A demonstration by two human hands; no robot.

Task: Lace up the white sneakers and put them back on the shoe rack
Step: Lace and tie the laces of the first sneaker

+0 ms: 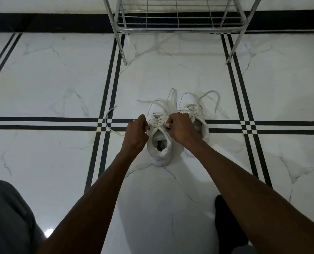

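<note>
Two white sneakers stand side by side on the floor, toes pointing away from me. The left sneaker [159, 149] has laces crossed through its eyelets, and its loose lace ends [163, 104] trail over the toe. My left hand [137, 132] pinches the lace at the shoe's left top eyelet. My right hand [180, 128] pinches the lace at the right top eyelet. The right sneaker [198, 116] sits partly hidden behind my right hand, its laces [210, 97] loose. The metal shoe rack [178, 24] stands beyond the shoes, its wire shelf bare.
A loose white lace strip [109, 120] lies on the floor left of the shoes. The floor is white marble tile with black stripes [42, 122]. My grey-clad knee [7, 217] is at the lower left and a dark sock [227, 220] at the lower right.
</note>
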